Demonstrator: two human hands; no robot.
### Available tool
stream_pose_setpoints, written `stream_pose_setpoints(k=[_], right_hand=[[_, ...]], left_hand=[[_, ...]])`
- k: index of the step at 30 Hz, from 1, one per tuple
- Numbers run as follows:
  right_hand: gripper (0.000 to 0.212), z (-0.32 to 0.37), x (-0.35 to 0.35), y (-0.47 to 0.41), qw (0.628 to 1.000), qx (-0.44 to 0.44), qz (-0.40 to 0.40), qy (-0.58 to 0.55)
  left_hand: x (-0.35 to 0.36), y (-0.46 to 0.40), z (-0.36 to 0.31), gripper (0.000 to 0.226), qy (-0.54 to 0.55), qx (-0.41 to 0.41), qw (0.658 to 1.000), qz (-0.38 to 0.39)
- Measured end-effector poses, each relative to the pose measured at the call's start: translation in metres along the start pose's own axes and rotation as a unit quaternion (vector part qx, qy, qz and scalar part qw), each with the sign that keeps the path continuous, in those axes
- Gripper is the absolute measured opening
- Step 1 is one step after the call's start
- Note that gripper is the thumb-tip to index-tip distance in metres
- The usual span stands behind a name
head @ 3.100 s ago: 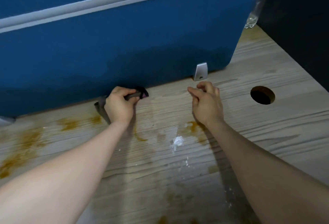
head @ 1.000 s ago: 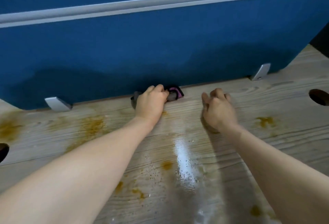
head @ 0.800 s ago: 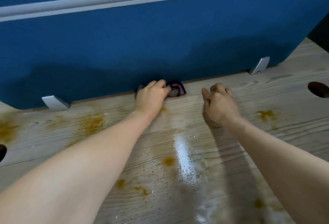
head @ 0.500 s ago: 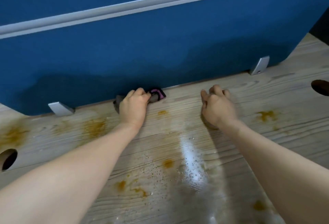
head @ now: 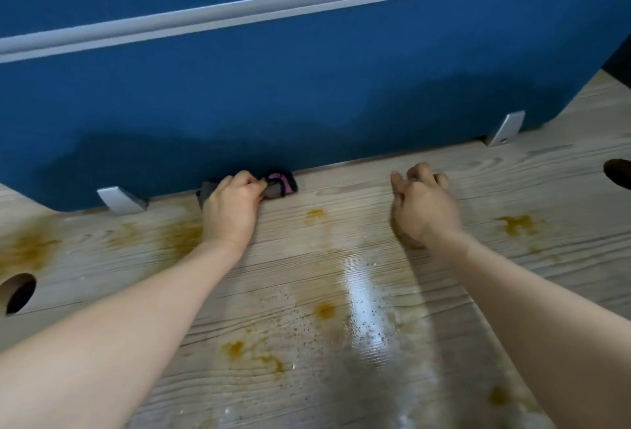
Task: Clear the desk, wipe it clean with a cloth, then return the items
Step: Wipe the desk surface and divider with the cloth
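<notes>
Head view: the left hand [head: 231,210] grips the cloth [head: 278,184], a dark grey wad with pink trim, on the desk [head: 341,258] at the foot of the blue partition [head: 307,87]. The fingers curl over the cloth; its ends protrude past the fingertips on the right and past the knuckles on the left. The right hand [head: 423,206] rests on the desk well apart from the cloth, fingers loosely curled, holding nothing. Brown stains [head: 324,309] and a wet sheen mark the wood. Two metal brackets [head: 505,130] support the partition.
</notes>
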State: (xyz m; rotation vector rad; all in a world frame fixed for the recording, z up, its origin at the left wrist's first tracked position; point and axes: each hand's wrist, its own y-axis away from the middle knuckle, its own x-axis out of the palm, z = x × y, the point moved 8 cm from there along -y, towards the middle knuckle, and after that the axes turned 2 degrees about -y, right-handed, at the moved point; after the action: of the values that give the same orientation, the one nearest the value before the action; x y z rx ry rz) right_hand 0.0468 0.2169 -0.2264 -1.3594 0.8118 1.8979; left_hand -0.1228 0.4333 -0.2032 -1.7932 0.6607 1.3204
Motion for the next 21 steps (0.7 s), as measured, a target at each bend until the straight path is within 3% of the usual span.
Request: stream_pose_setpoints(k=[5, 7, 12, 16, 21], right_hand=[[0.039, 0.003, -0.001, 0.002, 1.0, 0.002, 0.004, 0.011], [0.033, 0.005, -0.003, 0.001, 1.0, 0.012, 0.016, 0.009], [0.037, 0.036, 0.015, 0.001, 0.998, 0.044, 0.053, -0.005], [0.057, 0.059, 0.036, 0.001, 0.996, 0.068, 0.049, -0.022], [0.064, 0.058, 0.038, 0.006, 0.998, 0.055, 0.026, 0.028]], left_hand=[[0.021, -0.017, -0.055, 0.043, 0.029, 0.013, 0.999, 0.019], [0.028, -0.023, -0.068, 0.037, -0.003, 0.038, 0.998, 0.043], [0.012, -0.007, -0.016, 0.026, -0.022, 0.068, 0.997, 0.031], [-0.001, 0.005, 0.032, 0.018, -0.023, 0.058, 0.998, 0.011], [-0.003, 0.004, 0.019, 0.02, -0.02, 0.017, 1.0, 0.0]])
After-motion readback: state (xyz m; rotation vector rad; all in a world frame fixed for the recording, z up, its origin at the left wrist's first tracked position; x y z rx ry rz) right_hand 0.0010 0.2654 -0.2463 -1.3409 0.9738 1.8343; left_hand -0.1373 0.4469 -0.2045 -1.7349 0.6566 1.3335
